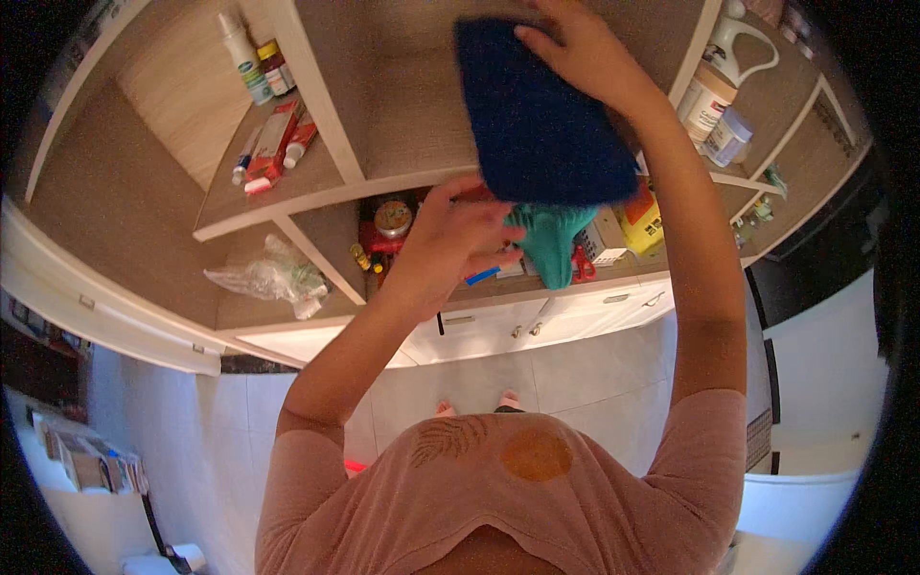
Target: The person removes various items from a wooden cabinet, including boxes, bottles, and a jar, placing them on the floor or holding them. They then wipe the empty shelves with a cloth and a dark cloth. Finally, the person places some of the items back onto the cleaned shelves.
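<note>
A dark blue cloth point(546, 115) hangs in front of the middle compartment of a wooden shelf unit. My right hand point(589, 57) grips its upper right part, the thumb lying over the fabric and the other fingers partly cut off by the picture's top. Close to the cloth's lower left corner is my left hand point(455, 240), fingers apart; no held thing shows in it. Below the blue cloth, a green cloth point(551, 251) drapes over the front of the lower shelf. A blue strip-like thing point(482, 275) lies by my left fingertips.
Left compartments hold a white bottle point(244, 59), a red box point(273, 144) and a clear plastic bag point(278, 276). A round tin point(393, 218) and a yellow package point(642, 222) sit on the lower shelf. At right stand a lidded tub point(707, 101) and a white spray bottle point(743, 48).
</note>
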`<move>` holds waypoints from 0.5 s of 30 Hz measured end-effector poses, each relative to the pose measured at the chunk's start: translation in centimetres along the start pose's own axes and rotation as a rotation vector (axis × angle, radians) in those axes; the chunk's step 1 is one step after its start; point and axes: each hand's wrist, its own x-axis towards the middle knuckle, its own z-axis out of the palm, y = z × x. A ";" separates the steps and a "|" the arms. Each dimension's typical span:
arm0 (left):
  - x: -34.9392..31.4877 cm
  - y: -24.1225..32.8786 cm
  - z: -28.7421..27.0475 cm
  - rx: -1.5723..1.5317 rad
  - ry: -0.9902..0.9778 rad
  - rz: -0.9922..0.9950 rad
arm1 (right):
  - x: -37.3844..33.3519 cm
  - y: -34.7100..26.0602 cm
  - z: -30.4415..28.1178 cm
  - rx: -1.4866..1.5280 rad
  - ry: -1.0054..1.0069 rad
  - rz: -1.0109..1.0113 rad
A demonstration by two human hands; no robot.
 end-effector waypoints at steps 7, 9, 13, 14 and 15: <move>-1.3 1.7 -2.8 0.413 -0.132 0.327 | -0.7 2.4 3.0 -0.138 -0.474 0.270; -0.5 2.8 -2.1 0.488 -0.118 0.311 | 0.0 3.9 4.3 -0.139 -0.558 0.301; 1.1 4.2 -1.6 0.649 -0.073 0.354 | 2.1 5.0 6.9 -0.186 -0.743 0.341; 1.8 4.6 -1.6 0.684 -0.058 0.388 | 2.5 5.4 7.5 -0.245 -0.790 0.336; 2.6 4.9 -2.0 0.716 -0.038 0.416 | 2.7 5.0 7.6 -0.202 -0.818 0.376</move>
